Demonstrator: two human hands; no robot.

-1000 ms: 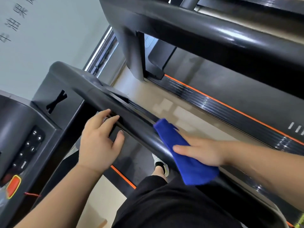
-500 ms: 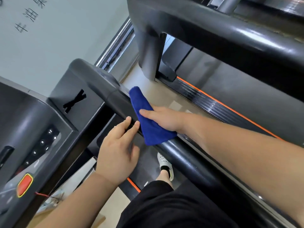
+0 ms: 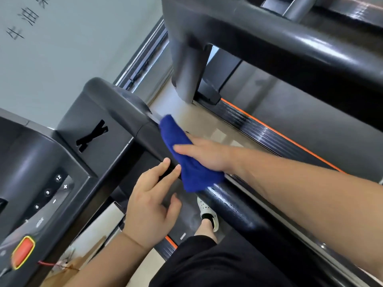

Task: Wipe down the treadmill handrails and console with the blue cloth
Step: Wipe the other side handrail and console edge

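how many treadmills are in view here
2. The near treadmill fills the left and centre, where the right hand presses the blue cloth on its handrail. The second treadmill is beside it, upper right. More could lie outside the frame.

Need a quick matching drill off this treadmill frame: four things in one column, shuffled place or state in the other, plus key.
Things:
1. blue cloth
2. left hand
3. red stop button
4. white shoe

Places or states:
A. bottom left, on the console
B. draped over the handrail, pressed by the right hand
C. below the handrail, on the treadmill deck
D. open, fingertips on the handrail beside the cloth

Pairs: 1-B, 2-D, 3-A, 4-C
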